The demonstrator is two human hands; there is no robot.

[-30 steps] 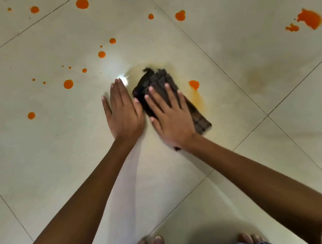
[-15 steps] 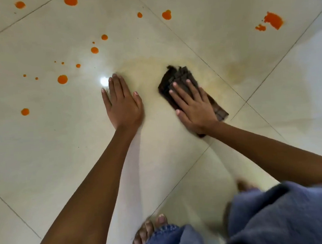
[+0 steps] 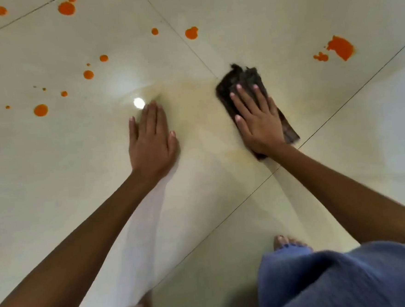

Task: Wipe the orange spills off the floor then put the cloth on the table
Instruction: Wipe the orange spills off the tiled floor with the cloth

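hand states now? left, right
Left hand: open, flat on the floor, holding nothing.
Right hand: open, straight fingers pressing the cloth.

Both arms reach forward and down, nearly straight. The left hand (image 3: pixel 151 142) lies flat, palm down, fingers together. The right hand (image 3: pixel 259 120) presses flat, fingers slightly spread.

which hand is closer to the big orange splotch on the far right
Right. The right hand presses the cloth just down-left of the big orange splotch; the left hand lies flat on the floor, farther left.
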